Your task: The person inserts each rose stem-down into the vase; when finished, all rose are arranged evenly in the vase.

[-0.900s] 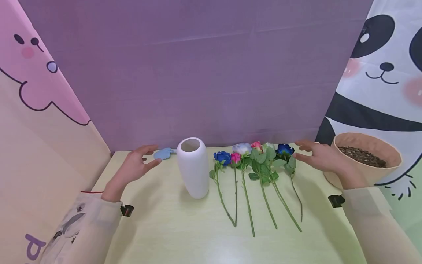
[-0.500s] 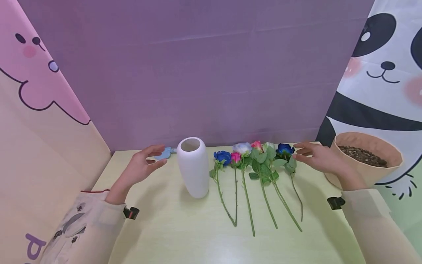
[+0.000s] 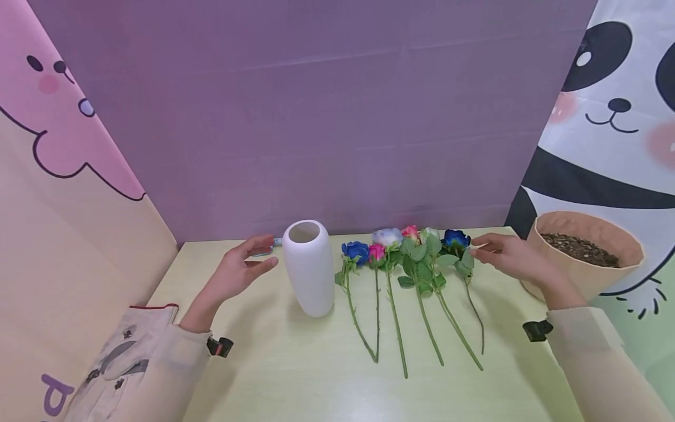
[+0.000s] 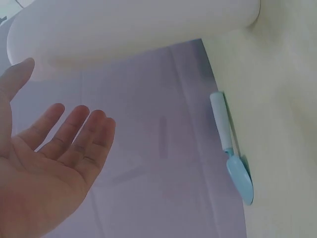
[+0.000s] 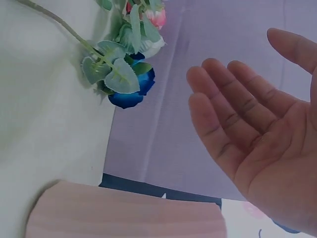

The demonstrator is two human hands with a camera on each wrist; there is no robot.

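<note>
A tall white vase (image 3: 310,275) stands upright left of the table's middle. My left hand (image 3: 238,273) is beside it, palm toward the vase, fingers relaxed and holding nothing. Behind that hand lies a light blue garden trowel (image 4: 233,148), mostly covered in the head view but whole in the left wrist view. My right hand (image 3: 508,255) hovers by the rightmost dark blue rose (image 3: 456,239), its fingers loosely bent with nothing in them. In the right wrist view that rose (image 5: 131,91) is apart from the fingers.
Several artificial flowers (image 3: 391,305) lie in a row right of the vase, blooms toward the purple backdrop (image 3: 316,117). A tan pot (image 3: 569,275) with dark soil stands at the right, behind my right forearm. The pale table (image 3: 295,375) extends toward me.
My left hand has moved right, closer to the vase, and now covers most of the trowel. The right hand stays almost where it was, beside the dark blue rose.
</note>
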